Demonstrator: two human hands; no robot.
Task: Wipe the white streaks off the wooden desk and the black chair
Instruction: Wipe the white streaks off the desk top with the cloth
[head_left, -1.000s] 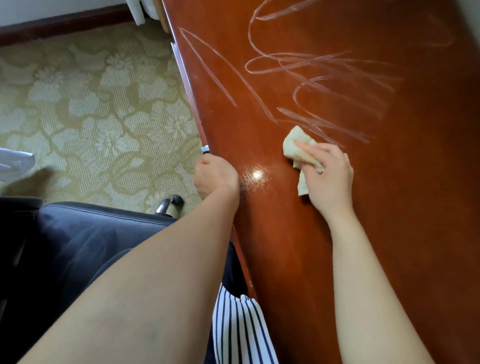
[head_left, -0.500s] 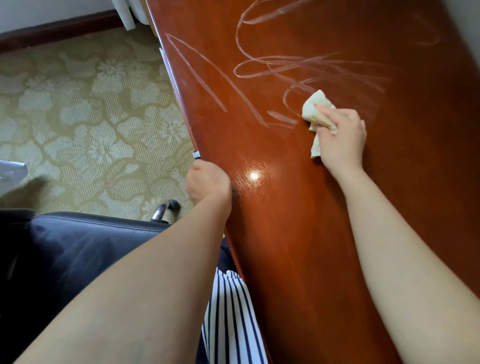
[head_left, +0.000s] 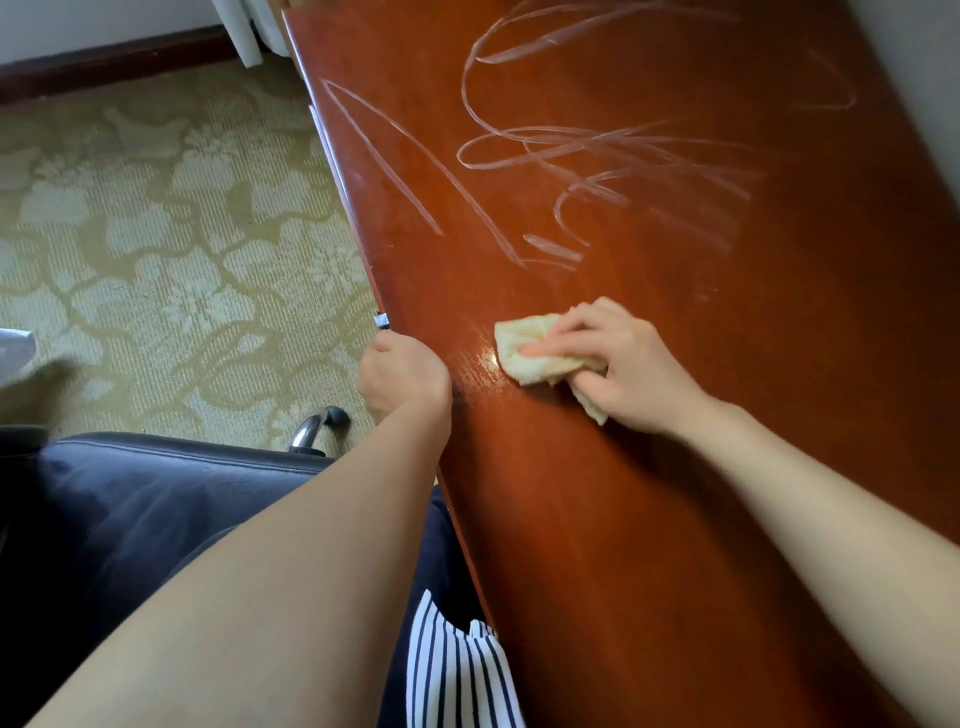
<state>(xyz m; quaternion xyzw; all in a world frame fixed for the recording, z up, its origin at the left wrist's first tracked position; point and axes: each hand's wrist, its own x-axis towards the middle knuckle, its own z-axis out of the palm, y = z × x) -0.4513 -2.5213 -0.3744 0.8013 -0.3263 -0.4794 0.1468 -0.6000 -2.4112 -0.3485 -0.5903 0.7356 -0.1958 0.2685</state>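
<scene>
The reddish wooden desk (head_left: 675, 493) fills the right side, and looping white streaks (head_left: 545, 150) cover its far part. My right hand (head_left: 631, 366) presses a crumpled cream cloth (head_left: 524, 348) flat on the desk, just nearer than the lowest streaks, with its fingers curled over the cloth. At the desk's left edge my left hand (head_left: 405, 376) is curled over the rim. The black leather chair (head_left: 156, 499) lies at the lower left, partly hidden by my left forearm.
Green patterned carpet (head_left: 156, 234) covers the floor left of the desk. A chrome chair part (head_left: 311, 431) shows beside the seat. A white furniture leg (head_left: 244, 36) stands at the top, next to a dark skirting board. Striped fabric (head_left: 457, 670) hangs below the desk edge.
My right hand has drawn the cloth back toward me and to the left, from among the streaks to the desk's near part. Streaks where it passed look thinner. My left hand stays at the edge.
</scene>
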